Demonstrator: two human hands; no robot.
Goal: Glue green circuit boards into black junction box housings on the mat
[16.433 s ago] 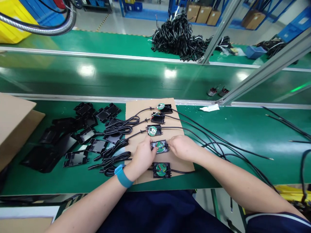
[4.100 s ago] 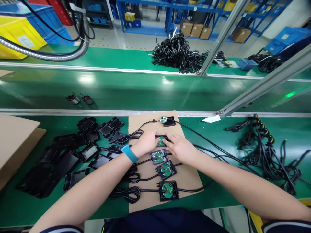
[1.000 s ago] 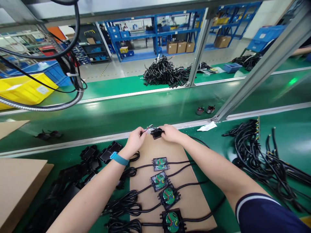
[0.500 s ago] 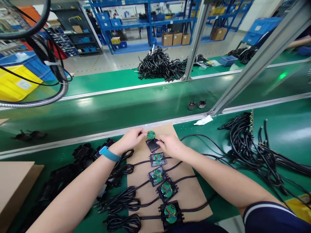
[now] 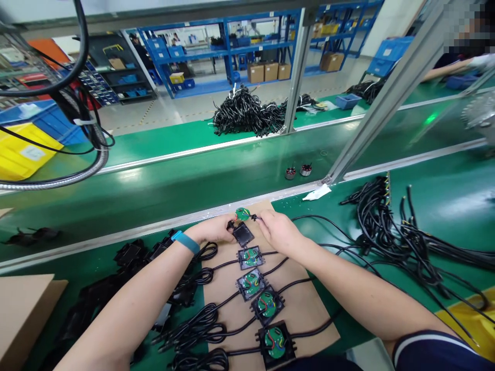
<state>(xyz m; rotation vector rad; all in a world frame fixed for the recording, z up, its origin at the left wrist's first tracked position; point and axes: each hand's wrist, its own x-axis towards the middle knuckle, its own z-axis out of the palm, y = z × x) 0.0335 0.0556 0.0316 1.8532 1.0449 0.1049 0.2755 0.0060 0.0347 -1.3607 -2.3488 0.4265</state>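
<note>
My left hand [image 5: 214, 230] and my right hand [image 5: 277, 230] meet over the far end of a brown cardboard sheet [image 5: 305, 314]. Between them lies an open black housing [image 5: 243, 234] with a round green circuit board [image 5: 242, 213] held just above it. My left fingers pinch the black cable at the housing's left side. My right fingers pinch the wires at the board's right side. Several black housings with green boards seated inside [image 5: 250, 257] lie in a row toward me, each with a black cable.
Loose black covers [image 5: 129, 252] lie left of the cardboard. A tangle of black cables [image 5: 402, 237] lies to the right. Two small coil parts [image 5: 297, 171] ride on the green conveyor belt [image 5: 185, 180]. A cardboard box [image 5: 23, 314] sits at left. Another person's arm [image 5: 448, 69] is far right.
Over sixteen seconds my hands went up the row seating boards in housings. In the last second the top housing came down onto the cardboard and the green board turned up above it.
</note>
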